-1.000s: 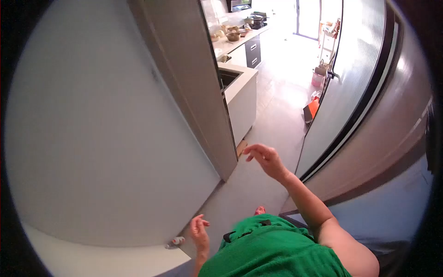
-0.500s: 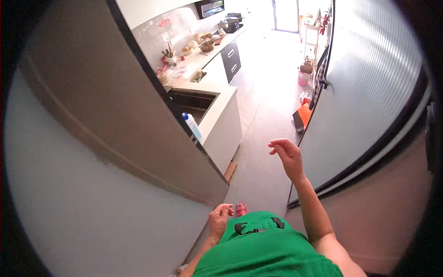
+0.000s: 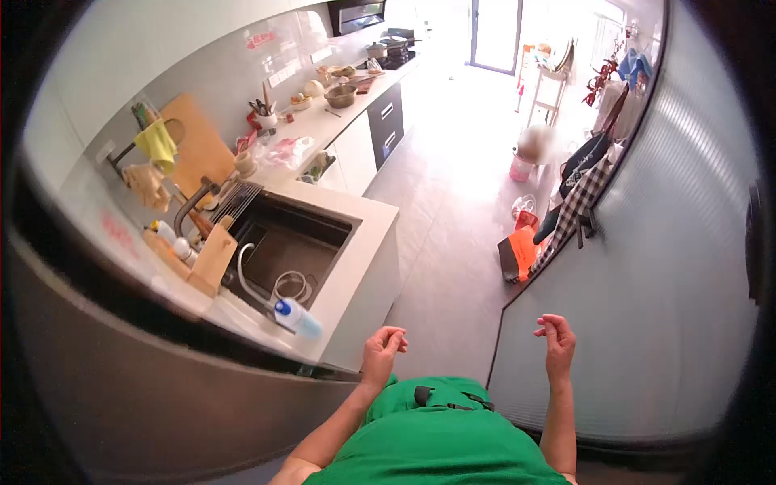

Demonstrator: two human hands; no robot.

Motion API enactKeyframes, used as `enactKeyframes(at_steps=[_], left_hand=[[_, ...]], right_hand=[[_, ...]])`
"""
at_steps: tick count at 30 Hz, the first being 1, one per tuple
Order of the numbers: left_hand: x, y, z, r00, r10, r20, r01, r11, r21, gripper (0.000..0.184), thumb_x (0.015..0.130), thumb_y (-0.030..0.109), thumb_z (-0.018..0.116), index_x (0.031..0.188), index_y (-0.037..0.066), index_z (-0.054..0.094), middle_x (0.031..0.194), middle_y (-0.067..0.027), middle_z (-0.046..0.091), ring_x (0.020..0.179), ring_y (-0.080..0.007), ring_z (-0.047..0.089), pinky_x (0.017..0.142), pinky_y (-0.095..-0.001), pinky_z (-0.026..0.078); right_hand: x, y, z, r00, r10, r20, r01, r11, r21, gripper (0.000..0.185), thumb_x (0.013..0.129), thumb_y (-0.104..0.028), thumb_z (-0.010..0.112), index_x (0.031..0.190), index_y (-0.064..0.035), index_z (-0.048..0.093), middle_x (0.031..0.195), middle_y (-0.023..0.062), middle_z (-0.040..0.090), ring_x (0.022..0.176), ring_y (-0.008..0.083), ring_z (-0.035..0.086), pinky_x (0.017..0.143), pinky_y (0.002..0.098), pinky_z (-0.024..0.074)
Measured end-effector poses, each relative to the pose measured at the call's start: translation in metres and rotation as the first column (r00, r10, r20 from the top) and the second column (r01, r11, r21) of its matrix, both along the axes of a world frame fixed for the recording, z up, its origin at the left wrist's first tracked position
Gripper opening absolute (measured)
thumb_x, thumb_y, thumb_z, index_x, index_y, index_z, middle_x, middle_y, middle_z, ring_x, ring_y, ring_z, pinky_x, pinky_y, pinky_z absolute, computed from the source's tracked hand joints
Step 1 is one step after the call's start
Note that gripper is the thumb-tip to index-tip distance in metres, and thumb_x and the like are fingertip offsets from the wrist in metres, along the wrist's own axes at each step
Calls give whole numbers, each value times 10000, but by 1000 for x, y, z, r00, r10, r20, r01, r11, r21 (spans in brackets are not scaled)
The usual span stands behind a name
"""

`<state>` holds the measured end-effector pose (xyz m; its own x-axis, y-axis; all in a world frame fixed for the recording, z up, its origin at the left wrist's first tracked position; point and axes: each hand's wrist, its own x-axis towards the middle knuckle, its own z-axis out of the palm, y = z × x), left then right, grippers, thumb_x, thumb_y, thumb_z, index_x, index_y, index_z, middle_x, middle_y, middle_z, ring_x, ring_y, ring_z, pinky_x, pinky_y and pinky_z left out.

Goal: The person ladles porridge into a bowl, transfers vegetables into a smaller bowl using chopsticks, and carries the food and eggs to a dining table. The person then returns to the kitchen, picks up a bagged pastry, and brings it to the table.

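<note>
My left hand [image 3: 383, 354] is held in front of my green clothing [image 3: 440, 440], near the corner of the sink counter. Its fingers are loosely bent, with a small gap to the thumb, and it holds nothing. On the other side my right hand [image 3: 558, 343] is raised in front of the ribbed glass door [image 3: 638, 323]. Its fingers are loosely bent and slightly apart, with nothing in them. Neither hand visibly touches anything. A bottle with a blue cap [image 3: 299, 318] stands by the sink [image 3: 295, 242], beyond my left hand.
Cutting boards [image 3: 194, 149], a faucet [image 3: 192, 208] and a metal bowl [image 3: 340, 97] are along the left counter [image 3: 368, 242]. On the right are an orange and black box [image 3: 519, 252], a pink bucket [image 3: 520, 168] and hanging checked cloth [image 3: 575, 206]. Floor [image 3: 440, 242] runs between.
The view has moved forward through the doorway, bringing the sink and counter into full view. My right hand has lowered and shifted right; my left hand has risen from the lower left.
</note>
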<state>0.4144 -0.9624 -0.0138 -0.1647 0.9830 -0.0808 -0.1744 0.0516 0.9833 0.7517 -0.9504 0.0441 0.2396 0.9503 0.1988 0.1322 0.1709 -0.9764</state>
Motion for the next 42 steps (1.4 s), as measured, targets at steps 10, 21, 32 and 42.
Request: enactKeyframes(at_steps=[10, 21, 32, 42], left_hand=[[74, 221, 0, 998, -68, -6, 68, 997, 41, 131, 925, 89, 527, 961, -10, 604, 781, -73, 621, 686, -133, 600, 649, -257, 502], [92, 403, 16, 985, 160, -66, -161, 987, -20, 160, 937, 121, 512, 935, -7, 608, 720, -68, 616, 638, -129, 600, 606, -260, 505], [26, 637, -16, 941, 340, -12, -339, 935, -104, 180, 935, 114, 491, 896, -20, 605, 720, -67, 612, 593, -126, 586, 563, -260, 515], [-7, 840, 14, 974, 222, -47, -220, 975, 44, 169, 937, 129, 495, 907, 5, 607, 744, -67, 617, 618, -126, 590, 610, -256, 501]], right_hand=[[52, 243, -17, 997, -55, -54, 60, 992, 112, 150, 948, -72, 483, 1018, -2, 596, 928, 64, 633, 735, 111, 600, 680, 239, 500], [28, 508, 4, 947, 313, -78, -308, 949, 68, 163, 947, -95, 501, 1034, 7, 594, 919, 73, 648, 746, 120, 634, 674, 228, 500], [26, 722, -17, 952, 298, 65, -296, 954, -50, 166, 933, -94, 522, 1042, 9, 593, 904, 64, 652, 750, 123, 646, 663, 238, 506], [31, 901, -35, 982, 188, -14, -187, 967, -170, 163, 931, -62, 504, 1061, -3, 584, 953, 62, 626, 781, 124, 624, 720, 243, 514]])
